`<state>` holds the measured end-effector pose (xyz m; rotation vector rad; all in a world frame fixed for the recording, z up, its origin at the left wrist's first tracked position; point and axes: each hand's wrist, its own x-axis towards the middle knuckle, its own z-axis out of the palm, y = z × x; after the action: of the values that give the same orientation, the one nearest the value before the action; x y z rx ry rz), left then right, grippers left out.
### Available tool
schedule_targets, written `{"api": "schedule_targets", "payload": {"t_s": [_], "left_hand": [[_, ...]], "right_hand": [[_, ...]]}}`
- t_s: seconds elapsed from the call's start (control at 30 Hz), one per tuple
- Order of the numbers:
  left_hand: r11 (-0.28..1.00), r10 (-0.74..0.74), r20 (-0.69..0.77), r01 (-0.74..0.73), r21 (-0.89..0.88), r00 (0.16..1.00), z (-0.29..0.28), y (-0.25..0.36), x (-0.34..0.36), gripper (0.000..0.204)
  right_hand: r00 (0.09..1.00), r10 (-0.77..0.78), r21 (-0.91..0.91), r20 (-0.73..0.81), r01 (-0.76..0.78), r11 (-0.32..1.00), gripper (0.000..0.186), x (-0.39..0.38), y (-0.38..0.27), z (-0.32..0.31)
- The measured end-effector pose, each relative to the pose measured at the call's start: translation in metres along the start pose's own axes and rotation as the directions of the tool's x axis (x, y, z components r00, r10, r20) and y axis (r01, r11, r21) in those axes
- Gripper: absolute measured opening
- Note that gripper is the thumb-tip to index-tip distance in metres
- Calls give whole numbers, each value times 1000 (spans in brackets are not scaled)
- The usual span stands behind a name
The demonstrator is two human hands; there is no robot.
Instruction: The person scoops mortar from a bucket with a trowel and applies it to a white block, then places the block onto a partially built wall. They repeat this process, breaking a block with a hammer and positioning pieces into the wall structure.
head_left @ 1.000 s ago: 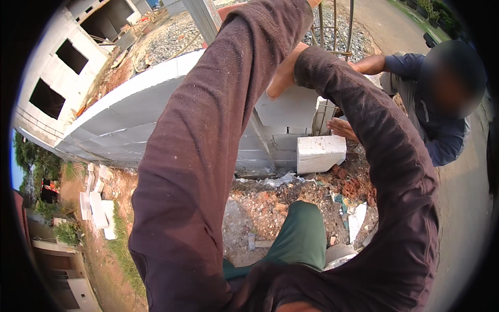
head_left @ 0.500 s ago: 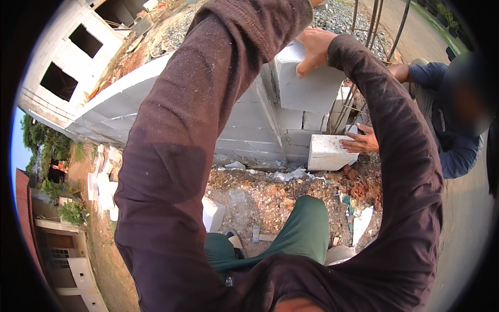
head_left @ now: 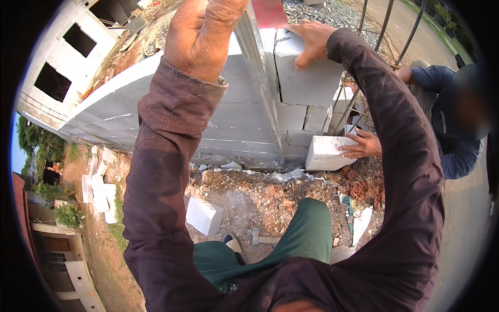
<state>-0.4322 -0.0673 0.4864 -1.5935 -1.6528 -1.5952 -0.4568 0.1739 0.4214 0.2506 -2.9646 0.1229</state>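
**Right hand (head_left: 314,42) spread on the top block (head_left: 312,82) of a wall, left hand (head_left: 201,40) raised beside it**

The right hand rests on the upper edge of the block, thumb and fingers apart, the thumb on the front face. The left hand is up near the top edge of the view; its fingers run out of sight, so whether it grips anything cannot be told. The block sits at the right end of the wall (head_left: 228,114), above smaller grey blocks, with a narrow dark gap down its left side. Just left of that gap a long grey board (head_left: 261,83) runs slantwise in front of the wall, and a red panel (head_left: 270,14) shows beyond its upper part.

Steel rods (head_left: 385,26) rise to the right of the block. Below, a co-worker's hand (head_left: 366,144) touches a white block (head_left: 325,156) at the foot of the wall; the co-worker (head_left: 448,114) is at the right. Nearer the wearer, another pale block (head_left: 205,216) lies tilted on the rubble ground (head_left: 254,192), near a sandal (head_left: 235,244) and the green trousers (head_left: 307,229). Farther off are gravel (head_left: 347,16), a road (head_left: 460,223), a pile of white blocks (head_left: 99,195) and an unfinished building (head_left: 62,56).
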Motion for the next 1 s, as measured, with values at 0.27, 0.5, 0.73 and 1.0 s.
{"api": "schedule_targets", "payload": {"t_s": [0.27,0.5,0.73,1.0], "left_hand": [[978,-183,211,156,138,960,63,-49,19,48],[638,-412,474,-125,760,778,111,-141,40,122],[552,-674,464,-25,833,574,114,-139,35,115],[584,-674,474,16,811,566,115,-143,41,118]], "right_hand": [[792,-15,153,-611,137,979,70,-63,6,-7],[567,764,916,-307,-43,400,49,-149,-22,183],[556,807,912,-201,-195,361,50,-127,-13,207],[513,813,900,-274,-162,405,46,-125,-8,216]]}}
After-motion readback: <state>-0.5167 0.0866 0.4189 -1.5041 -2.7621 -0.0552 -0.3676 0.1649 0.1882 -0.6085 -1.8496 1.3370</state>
